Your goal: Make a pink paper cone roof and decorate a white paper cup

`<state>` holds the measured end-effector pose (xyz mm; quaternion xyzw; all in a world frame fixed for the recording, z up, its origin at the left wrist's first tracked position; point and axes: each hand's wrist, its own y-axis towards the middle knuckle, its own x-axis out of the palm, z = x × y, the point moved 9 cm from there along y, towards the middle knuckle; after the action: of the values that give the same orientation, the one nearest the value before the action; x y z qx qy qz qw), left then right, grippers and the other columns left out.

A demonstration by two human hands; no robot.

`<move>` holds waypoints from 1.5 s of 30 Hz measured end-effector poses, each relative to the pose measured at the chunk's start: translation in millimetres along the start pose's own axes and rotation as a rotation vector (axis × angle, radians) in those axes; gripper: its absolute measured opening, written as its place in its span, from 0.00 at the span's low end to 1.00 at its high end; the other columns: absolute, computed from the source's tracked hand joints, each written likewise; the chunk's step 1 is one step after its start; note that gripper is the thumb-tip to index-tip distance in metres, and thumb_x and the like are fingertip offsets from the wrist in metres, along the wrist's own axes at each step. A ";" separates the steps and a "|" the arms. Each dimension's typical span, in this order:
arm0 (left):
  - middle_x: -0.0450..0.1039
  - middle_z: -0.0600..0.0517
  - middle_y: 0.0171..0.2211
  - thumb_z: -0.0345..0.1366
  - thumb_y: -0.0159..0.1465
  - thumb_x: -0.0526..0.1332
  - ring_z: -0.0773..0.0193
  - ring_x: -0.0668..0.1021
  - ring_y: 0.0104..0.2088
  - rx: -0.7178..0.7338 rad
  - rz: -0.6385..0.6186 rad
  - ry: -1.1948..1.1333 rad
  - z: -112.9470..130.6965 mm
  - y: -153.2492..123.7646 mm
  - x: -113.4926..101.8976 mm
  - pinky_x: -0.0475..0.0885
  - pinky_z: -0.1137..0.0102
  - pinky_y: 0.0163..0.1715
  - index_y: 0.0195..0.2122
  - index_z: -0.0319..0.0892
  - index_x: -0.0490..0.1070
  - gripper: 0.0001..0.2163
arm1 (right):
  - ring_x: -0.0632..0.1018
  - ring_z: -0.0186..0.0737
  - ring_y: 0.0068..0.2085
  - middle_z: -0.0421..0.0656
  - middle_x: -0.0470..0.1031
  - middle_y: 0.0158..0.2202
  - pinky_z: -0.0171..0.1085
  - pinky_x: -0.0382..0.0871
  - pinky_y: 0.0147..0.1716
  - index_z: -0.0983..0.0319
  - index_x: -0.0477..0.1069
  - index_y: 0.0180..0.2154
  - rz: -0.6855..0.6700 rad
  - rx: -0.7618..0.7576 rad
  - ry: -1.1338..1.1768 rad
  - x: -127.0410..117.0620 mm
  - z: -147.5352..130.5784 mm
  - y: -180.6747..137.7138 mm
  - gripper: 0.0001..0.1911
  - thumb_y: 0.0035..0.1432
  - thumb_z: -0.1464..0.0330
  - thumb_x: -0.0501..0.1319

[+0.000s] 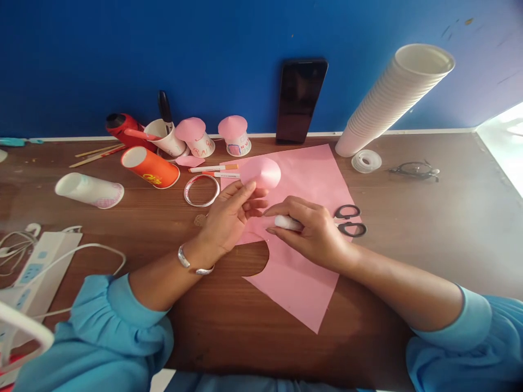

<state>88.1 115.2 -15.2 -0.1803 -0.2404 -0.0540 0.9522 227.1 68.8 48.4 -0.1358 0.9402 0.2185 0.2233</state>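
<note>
A small pink paper cone is pinched by its lower edge between the thumb and fingers of my left hand. Close beside it, to the right and nearer me, my right hand is closed round a small white tube. The tube's rounded end shows between thumb and forefinger; the rest is hidden in the palm. Beneath both hands lies a large pink paper sheet with a curved cut in its left edge. Black-handled scissors rest partly on the sheet, just beyond my right hand.
Two white cups with pink cone tops stand by the blue wall. An orange cup, tape roll and white cup are at left. A phone and tall cup stack lean at the back. Glasses lie right.
</note>
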 end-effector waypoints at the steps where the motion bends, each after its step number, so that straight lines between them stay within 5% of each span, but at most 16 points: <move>1: 0.84 0.53 0.34 0.42 0.58 0.75 0.68 0.83 0.33 0.009 -0.017 0.026 -1.8 -2.5 3.1 0.76 0.74 0.34 0.38 0.42 0.80 0.12 | 0.78 0.32 0.33 0.39 0.78 0.36 0.32 0.72 0.35 0.60 0.77 0.46 0.007 -0.020 -0.016 0.4 -2.0 0.0 0.09 0.63 0.72 0.67; 7: 0.83 0.51 0.34 0.40 0.59 0.74 0.65 0.83 0.37 0.022 -0.098 0.056 -8.9 -11.8 14.9 0.77 0.69 0.42 0.34 0.41 0.81 0.09 | 0.83 0.37 0.41 0.40 0.83 0.42 0.34 0.76 0.41 0.58 0.76 0.44 0.073 0.071 0.010 -5.1 9.5 0.5 0.07 0.64 0.71 0.67; 13: 0.84 0.48 0.43 0.36 0.59 0.74 0.59 0.82 0.46 -0.041 -0.251 0.123 -12.2 -14.0 26.4 0.75 0.64 0.51 0.45 0.42 0.81 0.14 | 0.83 0.40 0.42 0.40 0.84 0.43 0.38 0.76 0.43 0.56 0.77 0.45 0.038 0.136 -0.011 -8.2 17.7 2.0 0.07 0.64 0.70 0.67; 16: 0.84 0.48 0.42 0.35 0.58 0.75 0.60 0.82 0.44 -0.069 -0.279 0.162 -12.0 -11.4 26.7 0.75 0.66 0.48 0.44 0.42 0.82 0.13 | 0.83 0.41 0.45 0.41 0.83 0.46 0.40 0.76 0.46 0.55 0.77 0.47 0.001 0.136 0.024 -8.9 18.7 3.2 0.09 0.65 0.70 0.65; 22: 0.82 0.52 0.32 0.35 0.54 0.77 0.70 0.79 0.32 -0.137 -0.169 0.057 -13.6 -4.9 16.6 0.71 0.77 0.29 0.34 0.40 0.82 0.09 | 0.78 0.36 0.33 0.39 0.78 0.36 0.36 0.71 0.31 0.58 0.69 0.47 0.123 0.242 0.035 -23.1 28.9 -1.3 0.14 0.61 0.66 0.68; 30: 0.81 0.52 0.31 0.35 0.53 0.78 0.70 0.81 0.30 -0.181 -0.155 -0.065 -18.9 -6.0 16.1 0.77 0.76 0.31 0.36 0.38 0.81 0.12 | 0.77 0.36 0.33 0.42 0.78 0.36 0.35 0.71 0.33 0.58 0.75 0.50 0.100 0.031 -0.181 -20.0 7.3 0.8 0.11 0.66 0.65 0.66; 37: 0.82 0.52 0.33 0.33 0.55 0.77 0.68 0.82 0.35 -0.159 -0.148 -0.079 -18.5 -2.9 15.9 0.78 0.75 0.39 0.36 0.37 0.80 0.11 | 0.77 0.36 0.33 0.43 0.76 0.38 0.35 0.71 0.33 0.58 0.76 0.53 0.074 0.017 -0.269 -18.9 8.6 -2.6 0.13 0.68 0.64 0.63; 45: 0.79 0.55 0.31 0.33 0.55 0.77 0.71 0.79 0.33 -0.072 -0.147 -0.039 -12.3 0.0 12.9 0.75 0.77 0.35 0.38 0.40 0.78 0.12 | 0.77 0.38 0.36 0.44 0.75 0.39 0.38 0.73 0.35 0.59 0.74 0.54 0.000 -0.007 -0.217 -11.3 7.4 -2.8 0.13 0.71 0.67 0.57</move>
<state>104.9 110.5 -19.2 -0.1972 -0.2695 -0.1288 0.9337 240.5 71.7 46.9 -0.1121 0.9098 0.2351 0.3231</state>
